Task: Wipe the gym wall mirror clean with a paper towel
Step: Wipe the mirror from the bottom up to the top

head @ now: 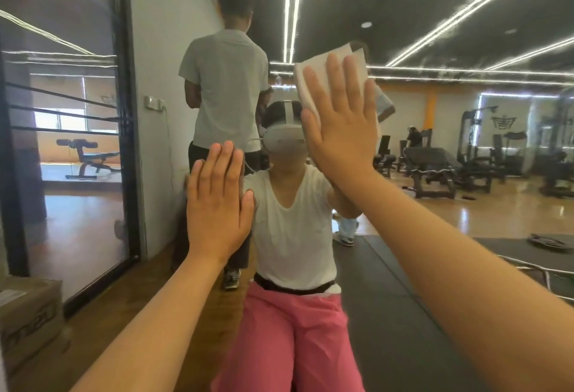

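The view is filled by the wall mirror. The left hand is laid flat on it, grip wide. Higher up, the right hand is spread, grip wide, and the folded paper towel is pressed against the mirror beneath its straight fingers.

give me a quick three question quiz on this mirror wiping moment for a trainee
1. True or false: the left hand holds the paper towel.
2. How does the right hand meet the towel? A. straight fingers pressing it flat on the mirror B. crumpled inside a fist C. pinched by one corner, hanging loose
3. Short answer: which hand is higher on the mirror?

Key: 1. false, the right hand has it 2. A 3. right
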